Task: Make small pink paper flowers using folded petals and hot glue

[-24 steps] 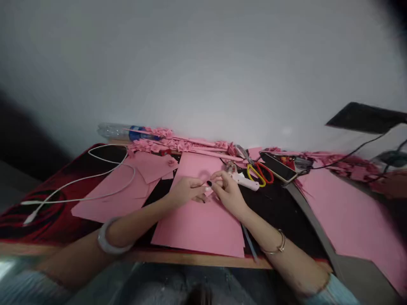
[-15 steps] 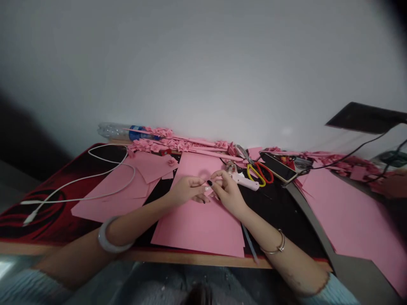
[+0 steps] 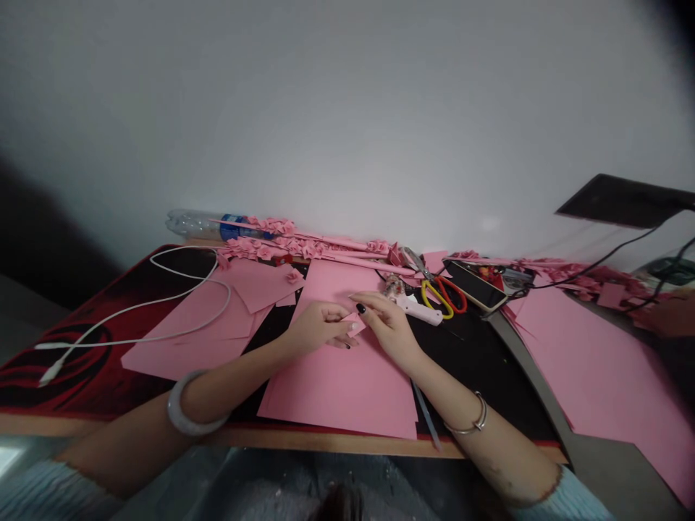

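A small pink paper piece point(image 3: 355, 325) is between my two hands, above a stack of large pink sheets point(image 3: 342, 391). My left hand point(image 3: 321, 327) pinches it from the left, thumb on top. My right hand point(image 3: 388, 325) has its thumb, with a dark nail, at the paper's upper right edge, and its fingers reach over the far side. Just right of my right hand lie a white glue gun point(image 3: 418, 310) and scissors point(image 3: 444, 297) with yellow and red handles. A clear glue stick point(image 3: 426, 416) rests below my right wrist.
Pink paper flowers on stems point(image 3: 312, 249) line the wall beside a plastic bottle point(image 3: 198, 224). A white cable point(image 3: 146, 339) crosses sheets at left. A phone point(image 3: 478, 286) lies back right; more pink sheets point(image 3: 597, 369) are at right.
My right fingers have straightened somewhat and spread over the far side of the small paper. More of the paper's face now shows between the hands.
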The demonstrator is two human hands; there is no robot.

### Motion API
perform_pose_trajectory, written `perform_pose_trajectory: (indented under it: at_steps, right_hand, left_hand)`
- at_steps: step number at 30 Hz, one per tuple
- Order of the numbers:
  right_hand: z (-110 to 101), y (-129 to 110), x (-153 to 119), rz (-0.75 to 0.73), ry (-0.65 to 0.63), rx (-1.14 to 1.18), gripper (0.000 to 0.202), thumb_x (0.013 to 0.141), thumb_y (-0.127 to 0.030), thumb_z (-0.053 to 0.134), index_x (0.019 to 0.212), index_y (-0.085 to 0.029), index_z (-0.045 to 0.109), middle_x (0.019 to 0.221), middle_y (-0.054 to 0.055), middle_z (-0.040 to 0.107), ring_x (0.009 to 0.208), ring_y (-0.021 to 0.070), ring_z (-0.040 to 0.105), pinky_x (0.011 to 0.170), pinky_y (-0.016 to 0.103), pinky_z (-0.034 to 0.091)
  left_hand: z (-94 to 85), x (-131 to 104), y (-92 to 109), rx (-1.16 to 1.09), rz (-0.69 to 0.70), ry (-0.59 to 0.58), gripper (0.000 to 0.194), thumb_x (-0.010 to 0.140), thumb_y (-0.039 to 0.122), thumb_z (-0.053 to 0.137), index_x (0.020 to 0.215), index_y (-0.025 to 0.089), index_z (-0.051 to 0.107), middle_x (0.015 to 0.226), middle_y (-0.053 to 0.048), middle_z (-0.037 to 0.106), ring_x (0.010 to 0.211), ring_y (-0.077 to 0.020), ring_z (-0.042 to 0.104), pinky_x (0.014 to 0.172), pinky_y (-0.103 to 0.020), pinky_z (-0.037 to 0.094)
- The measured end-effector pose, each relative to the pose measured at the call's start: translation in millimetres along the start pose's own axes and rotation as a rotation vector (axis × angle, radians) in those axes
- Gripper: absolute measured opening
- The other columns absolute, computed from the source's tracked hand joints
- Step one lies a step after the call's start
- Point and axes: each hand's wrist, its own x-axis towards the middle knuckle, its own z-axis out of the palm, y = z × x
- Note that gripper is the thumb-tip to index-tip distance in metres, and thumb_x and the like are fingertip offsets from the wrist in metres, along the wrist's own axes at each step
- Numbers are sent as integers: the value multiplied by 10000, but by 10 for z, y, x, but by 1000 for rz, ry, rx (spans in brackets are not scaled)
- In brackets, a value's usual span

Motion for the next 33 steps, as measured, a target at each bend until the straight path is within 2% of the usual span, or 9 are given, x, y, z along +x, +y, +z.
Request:
perform_pose_trajectory:
  at_steps: [2,6,10,14,20,23,28,33]
  right_hand:
    - [18,9,-2,1,-41,40,206,862,-199,583,993,-222,740,1141,95,705,1095,234,628,944,391,475]
    - [52,1,-19,74,-38,119,167,819,-160,613,876,-219,758,1165,99,701,1088,230,644,903,378,502]
    - [55,-41,-20,135,-20,183,129,793,-157,645,695,-198,717,1108,106,714,1053,233,658,884,370,500]
    - [62,-69,-22,159,-5,214,148,786,-151,644,647,-189,678,1025,101,720,995,227,671,868,368,497]
    - [77,-86,-40,148,1,209,145,787,-168,642,644,-184,651,937,91,721,912,215,685,829,352,506]
    - [64,-99,-40,103,1,157,186,842,-225,619,663,-188,654,948,98,733,911,222,688,835,363,509]
    - [22,-112,-50,-35,-4,-3,385,984,-402,437,846,-206,738,969,109,747,969,242,678,869,393,501]
    - [-10,-133,-59,-165,-39,-109,412,1011,-396,380,977,-209,746,1024,110,738,981,235,672,878,390,494]
  left_hand:
    - [7,4,3,12,18,-1,71,751,207,702,740,139,687,634,-17,726,634,-159,711,613,-231,559]
    - [20,8,10,62,58,-5,57,726,161,689,677,132,696,589,-24,720,585,-147,681,593,-230,551]
    - [25,-4,10,86,84,-1,118,756,153,655,655,129,711,594,-28,727,579,-140,664,601,-226,543]
    - [13,12,-14,111,100,10,149,744,157,661,605,141,710,580,-20,722,555,-131,646,569,-215,534]
    - [-15,47,-66,118,96,-17,150,717,230,705,596,142,700,566,-27,724,523,-125,649,522,-200,523]
    - [-24,41,-60,80,88,-23,191,716,285,724,595,141,687,534,-25,709,491,-123,641,516,-206,524]
    - [-28,12,5,30,45,48,191,721,310,744,655,135,711,535,-30,704,522,-140,654,565,-237,534]
    - [-31,6,26,-71,-12,32,209,703,311,771,625,132,698,552,-25,692,530,-120,620,584,-237,497]
